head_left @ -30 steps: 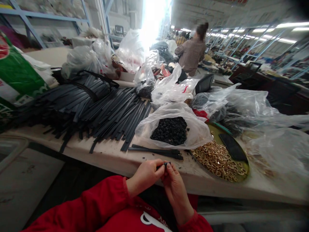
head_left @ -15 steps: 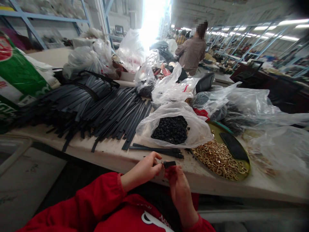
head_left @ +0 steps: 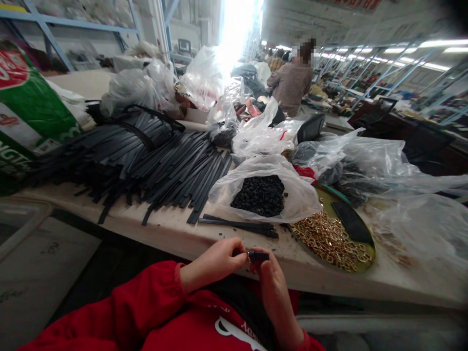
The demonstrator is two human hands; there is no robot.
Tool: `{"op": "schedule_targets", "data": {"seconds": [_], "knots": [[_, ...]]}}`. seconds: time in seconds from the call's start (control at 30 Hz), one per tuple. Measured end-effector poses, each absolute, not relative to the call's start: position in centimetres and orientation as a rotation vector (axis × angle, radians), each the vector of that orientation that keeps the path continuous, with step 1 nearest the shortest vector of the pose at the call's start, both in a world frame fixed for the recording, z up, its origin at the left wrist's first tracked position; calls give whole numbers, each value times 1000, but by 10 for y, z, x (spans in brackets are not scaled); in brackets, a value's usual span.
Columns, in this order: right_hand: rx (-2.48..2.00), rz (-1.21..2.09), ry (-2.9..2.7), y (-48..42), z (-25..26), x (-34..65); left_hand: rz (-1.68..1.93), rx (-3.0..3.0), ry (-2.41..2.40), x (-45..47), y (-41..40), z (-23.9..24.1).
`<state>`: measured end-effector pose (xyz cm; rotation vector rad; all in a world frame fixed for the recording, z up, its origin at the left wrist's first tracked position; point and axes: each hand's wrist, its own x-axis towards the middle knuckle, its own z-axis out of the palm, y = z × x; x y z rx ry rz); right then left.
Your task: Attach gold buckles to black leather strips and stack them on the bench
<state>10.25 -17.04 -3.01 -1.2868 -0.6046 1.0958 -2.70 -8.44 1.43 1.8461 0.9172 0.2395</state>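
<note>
My left hand (head_left: 215, 261) and my right hand (head_left: 272, 282) meet just below the table's front edge, both pinched on a short black strap end (head_left: 259, 255) with a small fitting on it. The strap sticks out to the right between my fingertips. Just beyond my hands lie two loose black straps (head_left: 237, 225) on the table (head_left: 175, 234). Behind them an open clear bag holds small black loops (head_left: 260, 196). To the right stands a round tray of gold metal buckles (head_left: 331, 241).
A large heap of black straps (head_left: 146, 161) covers the table's left half, beside a green and red sack (head_left: 25, 107). Clear plastic bags (head_left: 365, 161) crowd the right and back. A person in a brown top (head_left: 290, 83) stands far behind. Blue shelving lines both sides.
My hands have shifted slightly, and the black strap end now sticks out further to the right from between my fingers. The view has tilted a little.
</note>
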Motion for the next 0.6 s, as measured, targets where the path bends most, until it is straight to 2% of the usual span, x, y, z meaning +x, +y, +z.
{"op": "schedule_targets", "data": {"seconds": [0.33,0.53,0.6], "knots": [[-1475,1017,-774,-165,-27,107,245,1748,852,-26,-82,6],[-1529,638,-1034,-173,-25,104,296,1785,900,-23,-84,1],[-1469,610,-1100,-178,-25,104,313,1806,909,-23,-86,1]]}}
